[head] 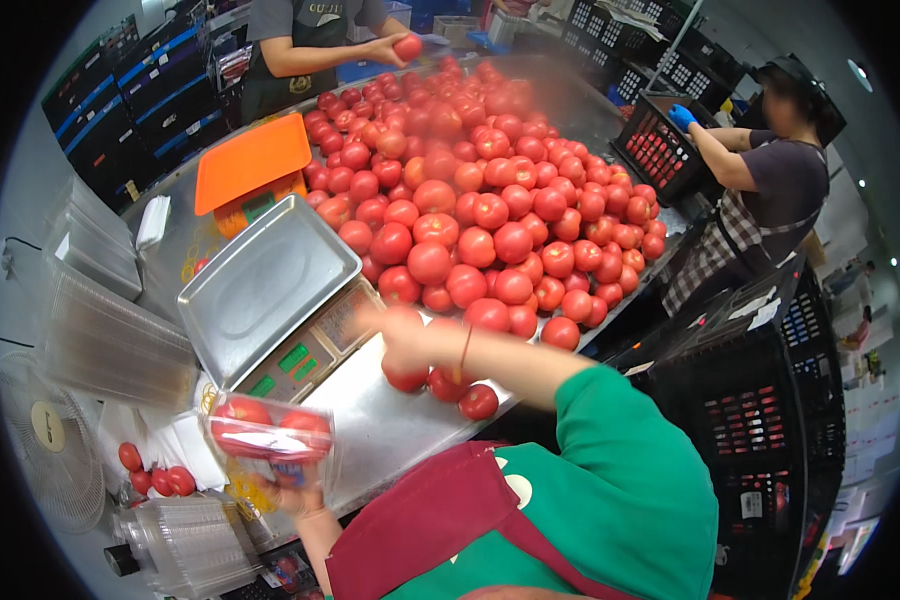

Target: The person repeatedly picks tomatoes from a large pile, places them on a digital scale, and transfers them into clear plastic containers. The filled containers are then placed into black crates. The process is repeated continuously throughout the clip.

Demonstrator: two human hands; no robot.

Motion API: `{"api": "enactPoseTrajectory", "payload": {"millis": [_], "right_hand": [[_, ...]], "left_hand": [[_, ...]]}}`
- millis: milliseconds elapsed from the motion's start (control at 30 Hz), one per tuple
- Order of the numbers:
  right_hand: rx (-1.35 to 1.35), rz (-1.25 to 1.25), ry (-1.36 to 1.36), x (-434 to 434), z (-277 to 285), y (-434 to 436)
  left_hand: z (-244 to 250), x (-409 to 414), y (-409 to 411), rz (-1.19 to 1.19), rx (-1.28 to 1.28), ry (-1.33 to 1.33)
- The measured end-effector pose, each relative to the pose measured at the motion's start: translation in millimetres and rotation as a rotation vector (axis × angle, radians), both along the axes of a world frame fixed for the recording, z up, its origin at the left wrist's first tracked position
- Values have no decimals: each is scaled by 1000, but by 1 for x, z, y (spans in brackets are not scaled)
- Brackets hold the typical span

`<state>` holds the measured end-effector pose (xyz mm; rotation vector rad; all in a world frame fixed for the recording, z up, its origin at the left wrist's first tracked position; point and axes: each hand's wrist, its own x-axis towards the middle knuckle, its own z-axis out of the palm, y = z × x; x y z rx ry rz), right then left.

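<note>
My left hand (297,491) holds up a transparent plastic box (270,439) with large red tomatoes inside, at the lower left. Motion blurs my right hand (397,334), which is over the near edge of the digital scale (300,360), beside the big tomato pile (487,210). Its fingers are too smeared to show whether they grip anything. Just below that hand, a few loose tomatoes (478,402) lie on the metal table (390,442). The scale's steel pan (270,289) has nothing on it.
Stacked clear plastic trays (112,337), yellow rubber bands (247,499) and a fan (49,435) are at left. An orange-topped scale (255,165) stands farther back. One co-worker (315,52) holds a tomato; another (765,172) handles a black crate (660,142). Crates (742,420) stand at right.
</note>
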<state>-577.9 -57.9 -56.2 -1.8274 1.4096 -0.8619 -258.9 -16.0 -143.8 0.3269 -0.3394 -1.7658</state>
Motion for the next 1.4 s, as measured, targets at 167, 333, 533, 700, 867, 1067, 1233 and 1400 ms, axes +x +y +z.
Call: {"api": "enactPoseTrajectory", "payload": {"millis": [167,333,533,700,867,1067,1233,1400], "right_hand": [[-604,-942,1011,-224,9,-155],[105,-801,1277,-260,7,-201],[-327,326,272,-9,4,-172],[-364,1225,523,175,-47,-100],[-577,819,622,236,-84,-83],[-708,805,813,226,-100,-102],[-402,689,447,236,-58,-72],[-167,1142,309,293,-15,90]], "left_hand": [[2,2,10,181,-33,-175],[-9,1,63,199,173,20],[-6,-3,115,183,212,417],[-5,-5,149,226,168,579],[1,3,185,287,190,585],[2,8,226,458,209,491],[8,23,259,581,204,330],[27,52,292,674,253,124]]}}
